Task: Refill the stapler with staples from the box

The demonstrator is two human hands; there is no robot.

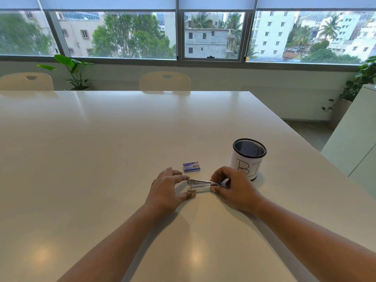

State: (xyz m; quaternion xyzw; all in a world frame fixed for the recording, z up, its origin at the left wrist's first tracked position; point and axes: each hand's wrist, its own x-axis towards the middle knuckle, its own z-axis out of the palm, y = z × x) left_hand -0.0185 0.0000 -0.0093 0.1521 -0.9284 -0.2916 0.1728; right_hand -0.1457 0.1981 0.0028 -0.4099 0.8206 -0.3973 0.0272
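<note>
A small silver metal stapler (pixel 202 185) lies on the white table (pixel 101 159) between my two hands, its top arm lifted a little from the base. My left hand (pixel 167 192) grips its left end between thumb and fingers. My right hand (pixel 234 186) holds the right end, fingers curled over it. Just behind the stapler rests a small blue staple box (pixel 191 167), closed and untouched.
A black mesh pen cup (pixel 248 157) wrapped in white paper with handwritten letters stands right of my right hand. Two cream chairs (pixel 164 81) stand at the table's far edge. A white cabinet (pixel 354 135) is at the right.
</note>
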